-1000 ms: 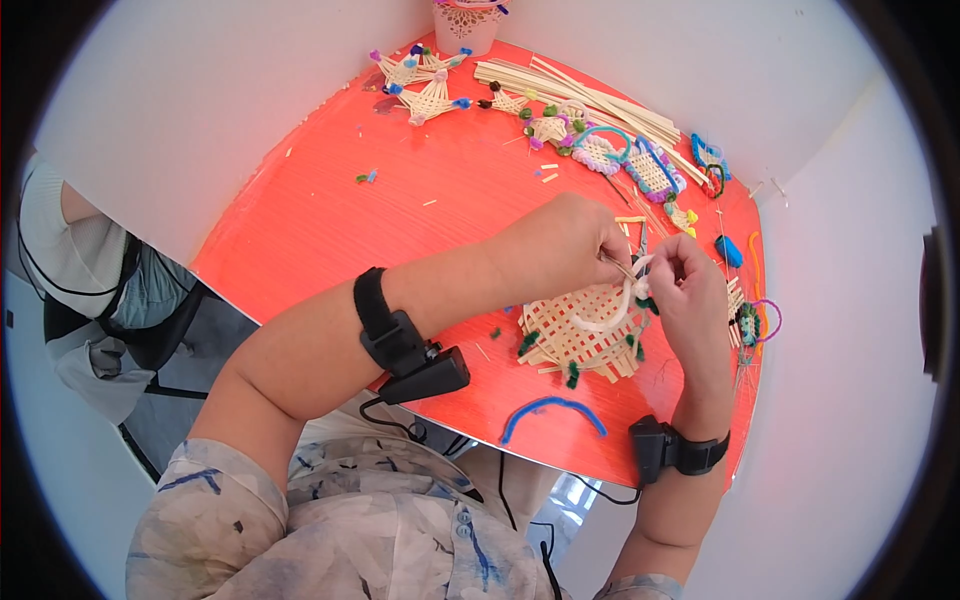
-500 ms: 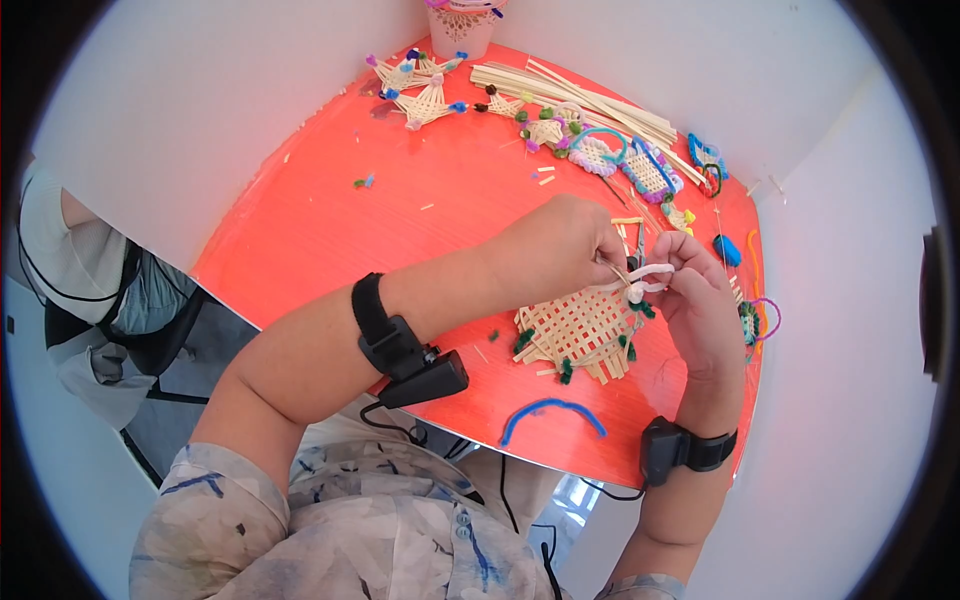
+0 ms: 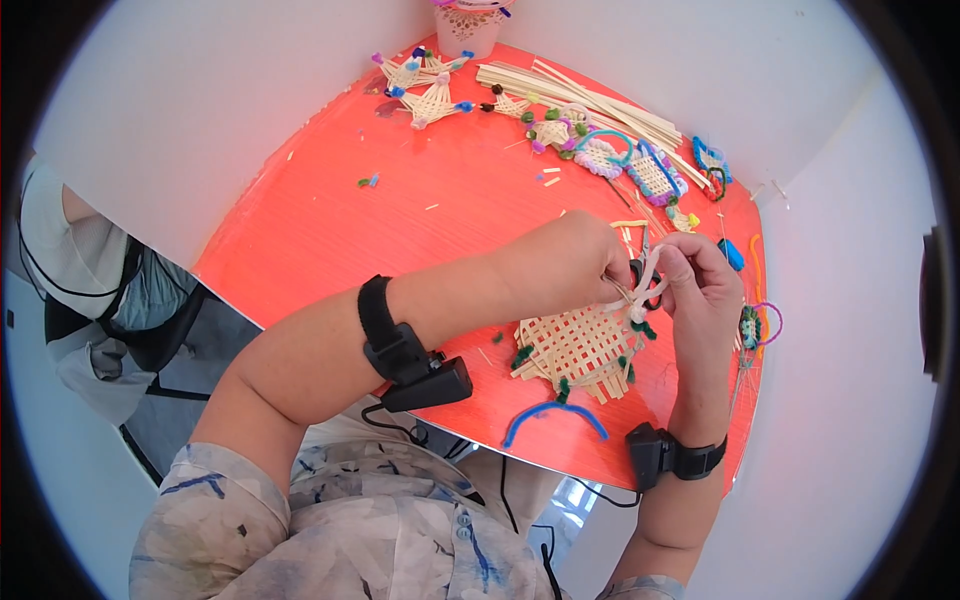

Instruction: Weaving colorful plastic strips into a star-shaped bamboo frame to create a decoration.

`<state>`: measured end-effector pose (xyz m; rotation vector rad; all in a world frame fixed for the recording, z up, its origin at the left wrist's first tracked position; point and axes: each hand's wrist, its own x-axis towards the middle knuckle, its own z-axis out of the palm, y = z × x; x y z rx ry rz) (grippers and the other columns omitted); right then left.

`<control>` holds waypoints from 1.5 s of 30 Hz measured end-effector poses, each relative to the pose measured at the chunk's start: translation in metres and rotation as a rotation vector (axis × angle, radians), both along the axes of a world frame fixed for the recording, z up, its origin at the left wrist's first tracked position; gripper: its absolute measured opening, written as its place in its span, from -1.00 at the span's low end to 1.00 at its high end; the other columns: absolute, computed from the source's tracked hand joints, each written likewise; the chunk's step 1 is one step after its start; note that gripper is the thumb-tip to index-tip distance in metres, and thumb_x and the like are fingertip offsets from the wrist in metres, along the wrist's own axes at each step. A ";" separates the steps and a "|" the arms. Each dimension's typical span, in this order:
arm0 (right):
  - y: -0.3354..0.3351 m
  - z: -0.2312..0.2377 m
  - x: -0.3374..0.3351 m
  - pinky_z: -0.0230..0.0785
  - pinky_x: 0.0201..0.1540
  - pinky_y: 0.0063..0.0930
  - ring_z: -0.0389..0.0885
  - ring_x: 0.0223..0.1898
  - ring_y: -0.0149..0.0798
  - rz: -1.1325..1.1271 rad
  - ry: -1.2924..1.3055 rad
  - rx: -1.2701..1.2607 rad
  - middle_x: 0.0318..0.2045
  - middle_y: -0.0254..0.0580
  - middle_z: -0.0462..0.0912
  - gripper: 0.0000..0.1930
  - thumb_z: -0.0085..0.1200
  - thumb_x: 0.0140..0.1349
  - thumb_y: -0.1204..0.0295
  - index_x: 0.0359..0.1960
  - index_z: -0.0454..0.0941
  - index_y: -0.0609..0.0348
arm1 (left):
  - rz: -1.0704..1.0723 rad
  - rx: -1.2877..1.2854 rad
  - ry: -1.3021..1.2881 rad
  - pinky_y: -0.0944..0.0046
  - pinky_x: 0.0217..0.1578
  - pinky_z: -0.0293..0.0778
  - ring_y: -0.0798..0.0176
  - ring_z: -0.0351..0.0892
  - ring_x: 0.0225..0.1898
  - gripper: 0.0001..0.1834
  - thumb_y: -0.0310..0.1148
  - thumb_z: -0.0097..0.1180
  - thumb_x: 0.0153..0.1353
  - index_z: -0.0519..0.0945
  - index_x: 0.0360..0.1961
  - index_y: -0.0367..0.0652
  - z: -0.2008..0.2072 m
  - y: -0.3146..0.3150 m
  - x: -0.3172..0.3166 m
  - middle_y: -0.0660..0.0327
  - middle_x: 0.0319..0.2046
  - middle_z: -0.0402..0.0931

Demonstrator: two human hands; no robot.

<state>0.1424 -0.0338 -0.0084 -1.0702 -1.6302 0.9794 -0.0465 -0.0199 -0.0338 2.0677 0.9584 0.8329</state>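
Observation:
A small mat woven from flat pale strips point(image 3: 577, 345) is tilted off the red table, with dark green pipe cleaner tufts point(image 3: 522, 356) round its edge. My left hand point(image 3: 590, 258) is closed at the mat's upper right corner, pinching the strip ends there. White pipe cleaner point(image 3: 647, 282) is looped at that same corner. Between thumb and fingers, my right hand point(image 3: 702, 285) grips the pipe cleaner's upper part. Scissors point(image 3: 655, 290) lie partly hidden behind my hands. A curved blue pipe cleaner point(image 3: 556, 408) rests just below the mat, close to the table's front edge.
Along the back of the red table point(image 3: 330, 230) lie star-shaped woven pieces point(image 3: 433, 102), a bundle of pale strips point(image 3: 585, 98) and small woven baskets point(image 3: 655, 175). A patterned pot point(image 3: 468, 30) stands at the far corner. White partitions point(image 3: 840, 300) enclose the table. A person's sleeve point(image 3: 65, 235) shows at left.
My right hand has turned and drawn the white pipe cleaner upward, from lying sideways to standing up. The mat has shifted slightly down; my left hand keeps its pinch.

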 end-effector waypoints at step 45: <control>0.005 0.016 0.024 0.01 -0.61 -0.48 0.25 -0.71 -0.40 0.488 -0.052 0.350 -0.75 -0.30 0.40 -0.75 0.10 0.07 0.35 -0.62 0.61 0.29 | 0.327 -0.130 -0.267 0.31 -0.39 0.46 0.40 0.55 -0.44 -0.86 -0.40 0.29 0.10 0.72 -0.33 -0.22 -0.010 0.019 -0.013 0.20 -0.47 0.62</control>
